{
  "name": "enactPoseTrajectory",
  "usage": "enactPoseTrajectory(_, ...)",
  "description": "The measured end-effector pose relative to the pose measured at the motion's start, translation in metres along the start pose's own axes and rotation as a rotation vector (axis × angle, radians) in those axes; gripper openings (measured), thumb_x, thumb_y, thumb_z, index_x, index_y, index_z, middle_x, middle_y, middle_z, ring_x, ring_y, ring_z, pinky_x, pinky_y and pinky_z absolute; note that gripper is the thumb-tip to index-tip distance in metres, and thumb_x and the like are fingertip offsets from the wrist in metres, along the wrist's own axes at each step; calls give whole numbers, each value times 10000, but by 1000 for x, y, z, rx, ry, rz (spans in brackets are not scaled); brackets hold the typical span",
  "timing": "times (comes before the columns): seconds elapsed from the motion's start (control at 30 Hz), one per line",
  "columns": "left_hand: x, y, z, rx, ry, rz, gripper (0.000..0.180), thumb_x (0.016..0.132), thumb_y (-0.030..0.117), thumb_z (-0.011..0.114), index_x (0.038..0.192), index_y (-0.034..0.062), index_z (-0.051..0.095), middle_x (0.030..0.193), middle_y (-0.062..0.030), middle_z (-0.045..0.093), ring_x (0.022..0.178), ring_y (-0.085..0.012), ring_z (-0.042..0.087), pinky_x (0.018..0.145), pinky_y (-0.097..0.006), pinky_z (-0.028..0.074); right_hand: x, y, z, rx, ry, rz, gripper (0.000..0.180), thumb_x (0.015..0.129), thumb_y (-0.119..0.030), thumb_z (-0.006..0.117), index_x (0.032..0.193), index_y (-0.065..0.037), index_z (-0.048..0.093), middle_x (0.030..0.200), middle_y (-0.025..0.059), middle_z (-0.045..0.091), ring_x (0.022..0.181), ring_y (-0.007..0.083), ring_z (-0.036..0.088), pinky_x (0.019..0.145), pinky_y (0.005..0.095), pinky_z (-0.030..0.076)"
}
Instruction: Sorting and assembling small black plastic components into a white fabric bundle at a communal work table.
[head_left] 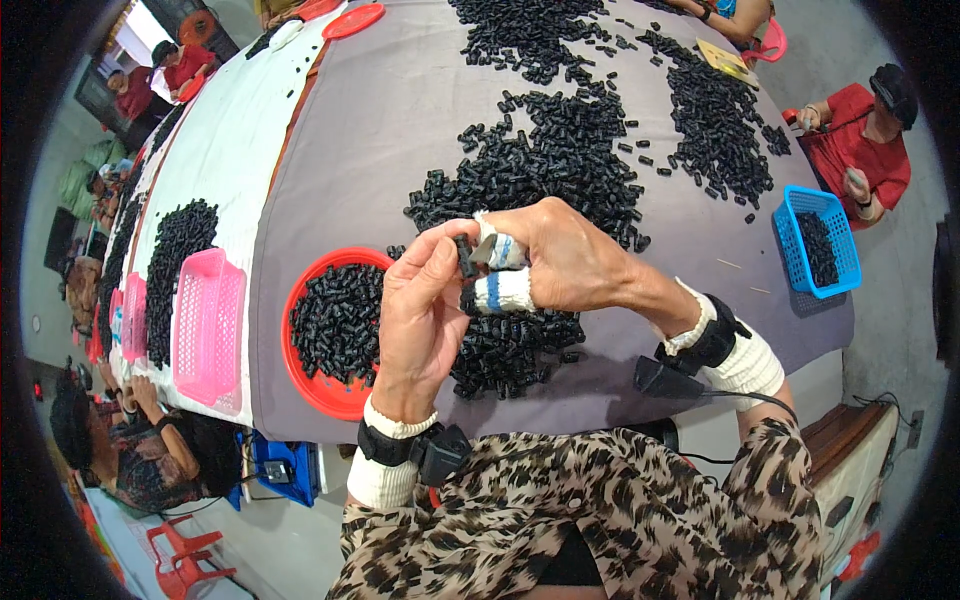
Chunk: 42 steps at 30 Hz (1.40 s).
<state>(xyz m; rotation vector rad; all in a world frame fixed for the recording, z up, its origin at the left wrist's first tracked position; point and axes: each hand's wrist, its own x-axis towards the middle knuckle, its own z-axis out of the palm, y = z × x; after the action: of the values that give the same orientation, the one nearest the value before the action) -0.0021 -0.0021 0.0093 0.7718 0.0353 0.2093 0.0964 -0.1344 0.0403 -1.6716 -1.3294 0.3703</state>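
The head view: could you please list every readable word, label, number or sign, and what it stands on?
No text can be read.
Yellow card on the table: any print is too small to read.
Small black piece in the left hand: no legible marking.

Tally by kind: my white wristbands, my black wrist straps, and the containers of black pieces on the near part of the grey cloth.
Red tray: 1
Blue basket: 1
White wristbands: 2
Black wrist straps: 2
Total: 6
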Motion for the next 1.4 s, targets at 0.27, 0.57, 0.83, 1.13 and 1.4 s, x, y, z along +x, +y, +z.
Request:
enactPoseTrajectory(0.27,-1,0,2,-22,7,15,231,864,94,548,1053,-38,547,865,-77,616,792,-116,598,728,-232,492,2,2,2,-5,109,72,272,668,-186,741,761,-25,543,596,45,524,528,88,445,493,267,385)
enactPoseTrajectory(0.57,0,3,0,-66,76,-4,260,869,73,530,1102,-41,520,905,-114,624,841,-157,611,794,-287,498,7,2,4,-2,135,115,319,666,-243,731,747,-9,531,604,87,542,532,162,505,501,301,408)
enactPoseTrajectory(0.83,-2,-3,-16,-306,-83,27,253,885,78,504,1123,-6,505,965,-131,622,915,-195,604,822,-341,493,10,-3,8,49,139,93,297,659,-197,752,761,-30,529,601,20,545,542,75,468,497,253,396)
enactPoseTrajectory(1.13,-11,2,-20,-328,-62,40,264,848,63,555,1103,7,517,954,-120,622,918,-193,600,826,-343,490,16,-9,15,50,125,94,318,662,-241,706,732,7,521,635,154,567,557,277,559,538,348,434)
enactPoseTrajectory(1.4,-15,-2,-21,-275,-10,45,251,836,64,581,1078,23,528,908,-91,590,876,-179,584,813,-320,490,15,4,24,83,130,73,296,648,-188,746,759,-26,525,598,10,520,542,79,444,492,257,385)
